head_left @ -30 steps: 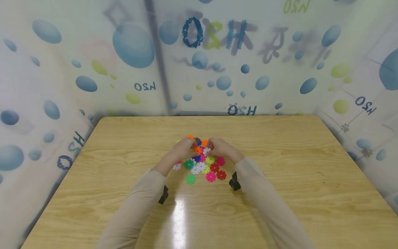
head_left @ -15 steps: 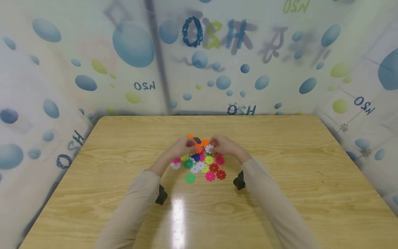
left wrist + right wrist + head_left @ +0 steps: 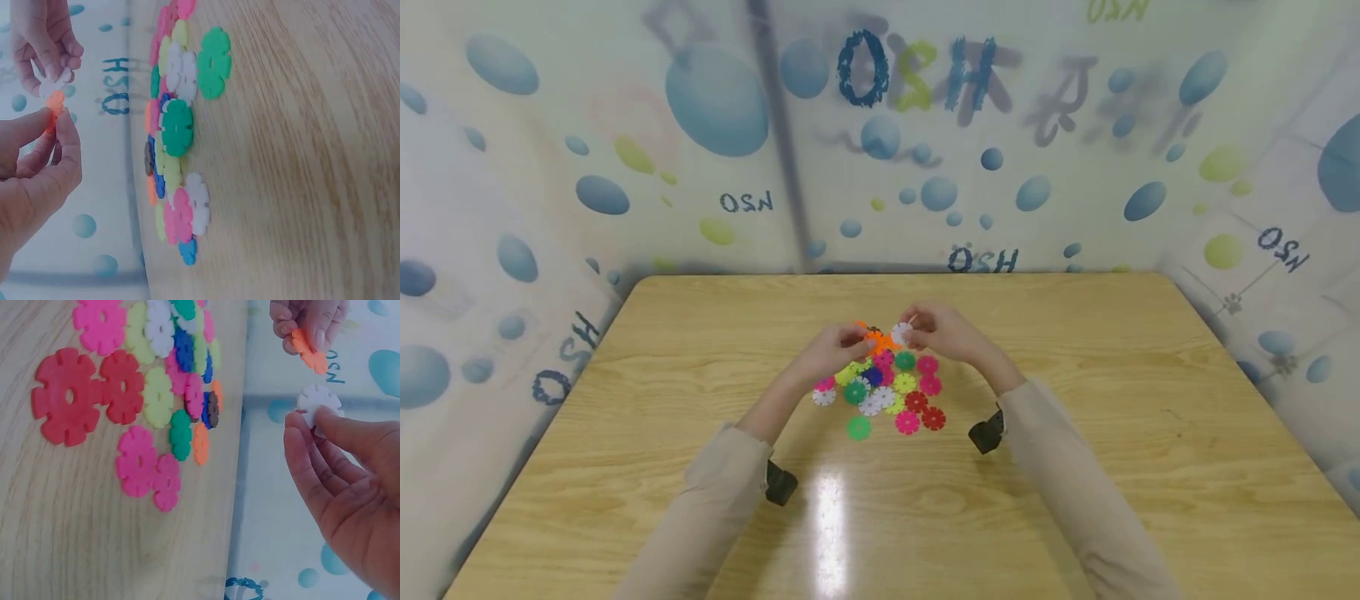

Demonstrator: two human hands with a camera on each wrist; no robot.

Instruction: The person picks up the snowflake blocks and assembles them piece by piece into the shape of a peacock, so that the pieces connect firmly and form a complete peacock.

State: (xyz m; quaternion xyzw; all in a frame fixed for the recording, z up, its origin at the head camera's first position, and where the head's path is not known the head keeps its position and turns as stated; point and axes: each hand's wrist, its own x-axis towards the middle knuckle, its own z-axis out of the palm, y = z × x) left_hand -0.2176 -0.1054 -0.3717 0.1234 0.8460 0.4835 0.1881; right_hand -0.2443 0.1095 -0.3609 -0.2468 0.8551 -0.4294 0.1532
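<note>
My left hand (image 3: pixel 827 353) pinches an orange notched plastic disc (image 3: pixel 56 104) between thumb and fingers, above the table. Opposite it, my right hand (image 3: pixel 949 335) pinches a white notched disc (image 3: pixel 320 403) by its edge. Both discs are held up off the pile, close to each other; in the right wrist view a small gap shows between them. Below the hands lies a loose pile of flat, snowflake-like discs in many colours, among them a green disc (image 3: pixel 178 128), a red disc (image 3: pixel 67 397) and a pink disc (image 3: pixel 907 422).
The wooden table (image 3: pixel 1075 500) reaches to a wall covering (image 3: pixel 880 208) printed with bubbles and letters. A light green disc (image 3: pixel 859 428) lies at the pile's near edge. Dark wrist camera mounts (image 3: pixel 987 432) sit under both sleeves.
Both hands have risen and drawn slightly away from the pile, each still pinching its disc. The right hand moved farther up, uncovering a green disc and a pink one beneath it.
</note>
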